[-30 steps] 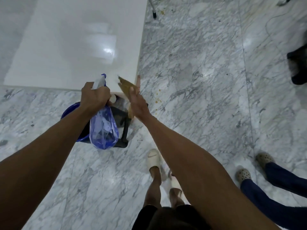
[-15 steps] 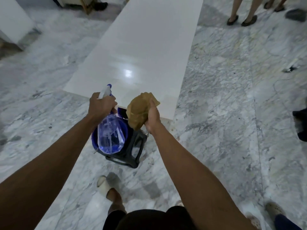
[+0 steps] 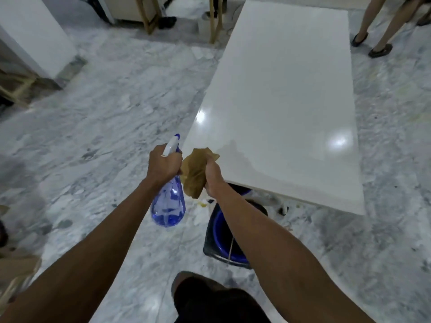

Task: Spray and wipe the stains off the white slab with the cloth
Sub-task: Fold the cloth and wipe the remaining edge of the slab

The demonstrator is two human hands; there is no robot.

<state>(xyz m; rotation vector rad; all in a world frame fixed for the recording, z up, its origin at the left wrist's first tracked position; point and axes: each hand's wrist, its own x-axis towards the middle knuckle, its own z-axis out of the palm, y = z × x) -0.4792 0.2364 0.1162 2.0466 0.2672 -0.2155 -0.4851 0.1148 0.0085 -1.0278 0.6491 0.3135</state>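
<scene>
My left hand (image 3: 163,165) grips a blue spray bottle (image 3: 169,203) mid-frame; my right hand (image 3: 213,176) clutches a bunched tan cloth (image 3: 193,174) beside the white slab (image 3: 279,101).

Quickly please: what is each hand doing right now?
Left hand: grips the spray bottle.
Right hand: holds the brown cloth, bunched.

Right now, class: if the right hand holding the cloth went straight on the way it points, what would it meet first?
Probably the near edge of the white slab; the right hand and cloth look just short of it, though depth is unclear.
</scene>
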